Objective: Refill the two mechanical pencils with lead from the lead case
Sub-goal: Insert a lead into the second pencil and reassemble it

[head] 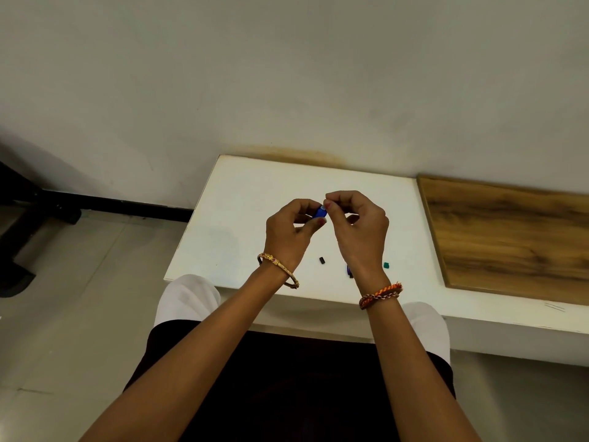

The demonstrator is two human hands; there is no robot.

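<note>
Left hand [288, 231] and right hand [357, 218] both pinched the blue lead case [319, 213] above white table [255, 199]; fingers curled

we hold both forearms extended forward and upward from the bottom of the view, converging so that the two hands meet above the table. our left hand [288, 232] is raised with the palm turned inward, fingers curled and thumb extended toward the right hand, with a gold bangle [278, 269] around the wrist. our right hand [358, 224] is set just beside it, fingers bent and the fingertips [328, 204] pinched together at the point where the hands meet, with a braided orange band [381, 295] around the wrist.
</note>
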